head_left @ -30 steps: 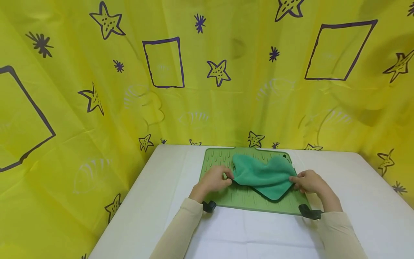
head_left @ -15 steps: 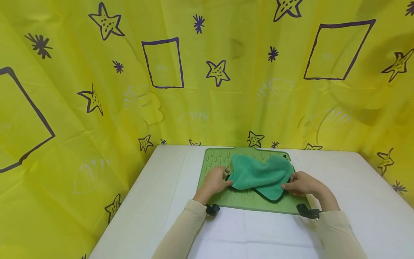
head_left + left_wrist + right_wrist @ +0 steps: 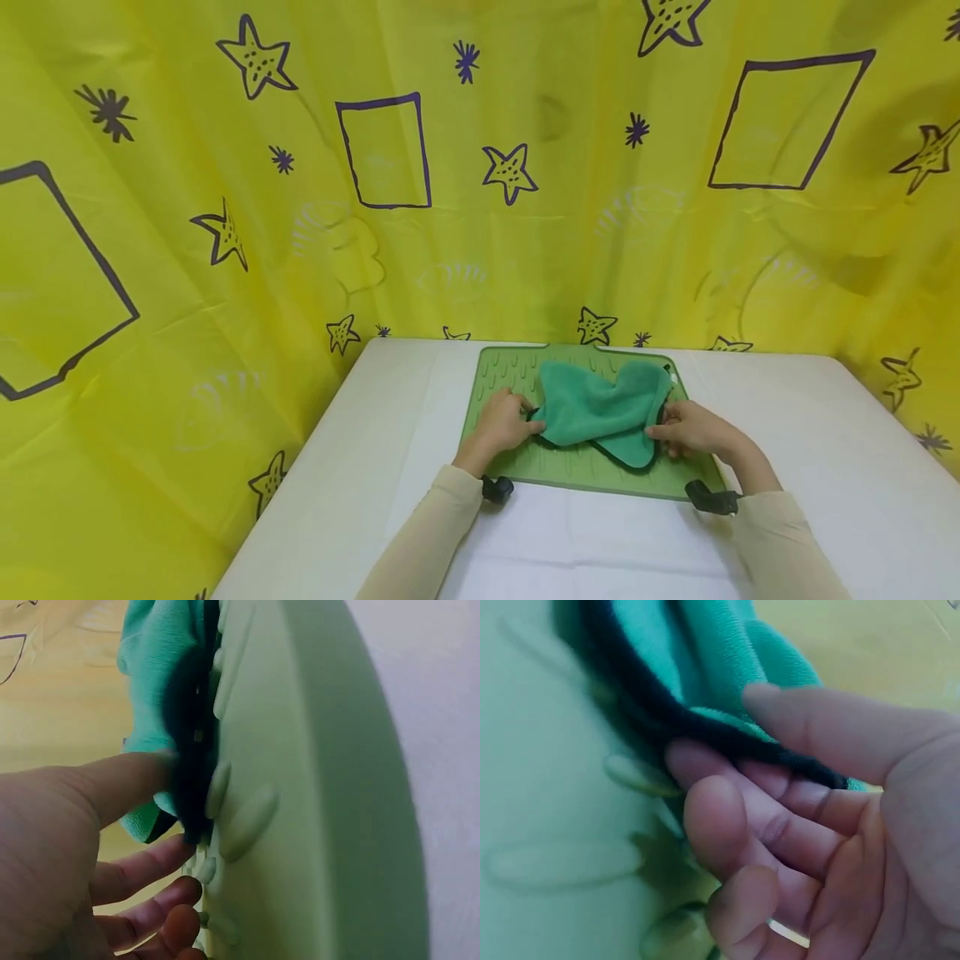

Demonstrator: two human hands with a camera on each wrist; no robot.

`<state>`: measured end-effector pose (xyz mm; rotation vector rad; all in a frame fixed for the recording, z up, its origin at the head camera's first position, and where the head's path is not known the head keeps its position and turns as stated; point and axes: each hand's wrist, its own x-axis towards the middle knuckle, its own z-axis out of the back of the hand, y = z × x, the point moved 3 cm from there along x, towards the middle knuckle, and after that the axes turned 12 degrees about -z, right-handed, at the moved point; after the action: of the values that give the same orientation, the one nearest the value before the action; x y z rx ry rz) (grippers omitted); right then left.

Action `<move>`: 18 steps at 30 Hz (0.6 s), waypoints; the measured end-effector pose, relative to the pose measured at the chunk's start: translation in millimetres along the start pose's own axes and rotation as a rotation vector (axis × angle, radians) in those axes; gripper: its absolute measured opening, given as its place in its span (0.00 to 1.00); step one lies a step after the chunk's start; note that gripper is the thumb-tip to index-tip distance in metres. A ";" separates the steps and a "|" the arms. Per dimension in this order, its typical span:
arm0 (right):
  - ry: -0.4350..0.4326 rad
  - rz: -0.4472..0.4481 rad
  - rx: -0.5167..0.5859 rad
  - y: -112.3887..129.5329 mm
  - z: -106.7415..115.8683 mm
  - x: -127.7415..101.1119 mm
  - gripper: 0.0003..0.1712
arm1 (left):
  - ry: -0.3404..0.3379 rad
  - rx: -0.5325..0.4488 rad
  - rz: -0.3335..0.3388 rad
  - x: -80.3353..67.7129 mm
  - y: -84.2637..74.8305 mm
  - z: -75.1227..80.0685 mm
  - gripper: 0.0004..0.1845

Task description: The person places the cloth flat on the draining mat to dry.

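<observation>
A green cloth (image 3: 600, 404) with a dark trim lies rumpled on a light green ribbed mat (image 3: 577, 475). One rounded corner of it points toward the near side. My left hand (image 3: 501, 423) pinches the cloth's left edge. In the left wrist view, its thumb (image 3: 135, 776) presses the cloth (image 3: 154, 697) and the forefinger meets the dark border. On the opposite side my right hand (image 3: 693, 427) holds the right edge. The right wrist view has the thumb (image 3: 810, 720) on top of the cloth (image 3: 712, 652), with fingers curled beneath its dark trim.
The mat lies on a white-covered table (image 3: 405, 400), its raised ridges showing around the cloth. A yellow curtain (image 3: 450, 242) printed with stars and frames hangs behind and at both sides. Black wrist mounts (image 3: 708, 498) sit low beside the mat's front corners.
My right hand has moved left and slightly nearer, drawing the cloth's right edge inward. My left hand stays at the left edge, almost unmoved. The cloth has bunched narrower.
</observation>
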<state>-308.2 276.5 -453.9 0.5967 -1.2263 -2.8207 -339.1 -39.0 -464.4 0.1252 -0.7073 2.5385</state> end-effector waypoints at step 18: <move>-0.044 0.103 -0.123 -2.7 -10.5 -7.1 0.15 | -0.037 -0.074 0.071 3.3 6.0 -2.1 0.16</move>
<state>-297.5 272.1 -459.9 0.4551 -1.0471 -2.8110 -344.8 -40.9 -468.3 0.1247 -0.8332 2.5792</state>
